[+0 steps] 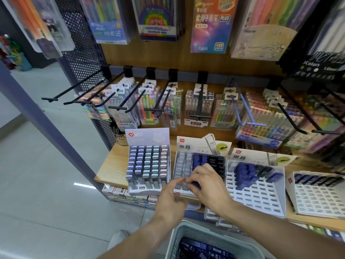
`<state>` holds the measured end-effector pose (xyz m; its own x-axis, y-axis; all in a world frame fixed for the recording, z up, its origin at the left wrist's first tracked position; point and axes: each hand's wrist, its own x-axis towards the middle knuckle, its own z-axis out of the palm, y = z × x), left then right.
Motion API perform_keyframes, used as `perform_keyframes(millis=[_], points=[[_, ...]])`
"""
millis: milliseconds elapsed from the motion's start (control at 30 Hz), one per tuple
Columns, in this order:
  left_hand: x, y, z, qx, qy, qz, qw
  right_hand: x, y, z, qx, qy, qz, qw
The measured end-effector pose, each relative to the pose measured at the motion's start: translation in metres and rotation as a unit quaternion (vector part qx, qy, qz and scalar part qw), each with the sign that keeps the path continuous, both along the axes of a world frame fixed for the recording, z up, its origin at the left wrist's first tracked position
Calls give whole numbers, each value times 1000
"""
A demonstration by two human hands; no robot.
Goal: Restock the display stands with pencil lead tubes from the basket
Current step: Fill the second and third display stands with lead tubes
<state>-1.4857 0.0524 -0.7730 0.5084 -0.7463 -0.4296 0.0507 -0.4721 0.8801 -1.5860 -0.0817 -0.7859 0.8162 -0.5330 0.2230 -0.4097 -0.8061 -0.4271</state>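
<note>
The person is working over the middle display stand, the right hand curling its fingers round a dark blue lead tube and lowering it toward the front slots, while the left hand is reaching in beside it, fingers loosely spread and gripping nothing that shows. This looks like the slotting-in step; the next move is calling for the tube to be lined up upright over an empty slot and pressed home. More blue tubes are lying in the grey basket just below. The stand on the right is showing many empty slots. Everything is sitting on a wooden shelf, pen packs hanging on hooks above, pale tiled floor at left.
</note>
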Motion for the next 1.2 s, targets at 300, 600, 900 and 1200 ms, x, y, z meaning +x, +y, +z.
perform_keyframes(millis=[300,600,900,1200], points=[[-4,3,6,-14,-34,9,999,-26,11,20,-5,9,-34,999],[-55,36,-21,50,-79,-159,983,-137,62,0,142,185,-54,971],[-78,70,-95,174,-260,-379,871,-182,98,-81,314,292,-75,900],[-81,78,-156,248,-251,-456,817,-182,105,-142,330,381,-101,858]])
